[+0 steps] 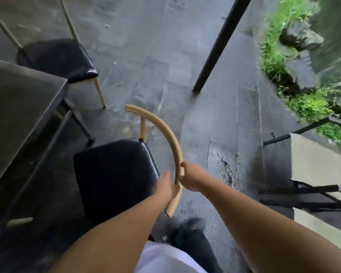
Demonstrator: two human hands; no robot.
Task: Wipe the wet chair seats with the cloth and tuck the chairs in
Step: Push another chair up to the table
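Observation:
A chair with a black padded seat (pixel 114 174) and a curved tan backrest (pixel 165 131) stands just in front of me, beside the dark table (pixel 22 99). Both hands grip the near end of that backrest: my left hand (pixel 166 187) from the seat side, my right hand (pixel 191 177) from the outer side. A second chair with a black seat (pixel 57 58) and tan legs stands farther off at the table's far corner. No cloth is in view.
Wet grey stone paving (pixel 156 62) spreads ahead. A black post (pixel 220 46) slants down to the floor at centre right. Grass and rocks (pixel 295 56) border the right side. A pale step with black metal framing (pixel 303 194) lies at right. My foot (pixel 191 223) is below the chair.

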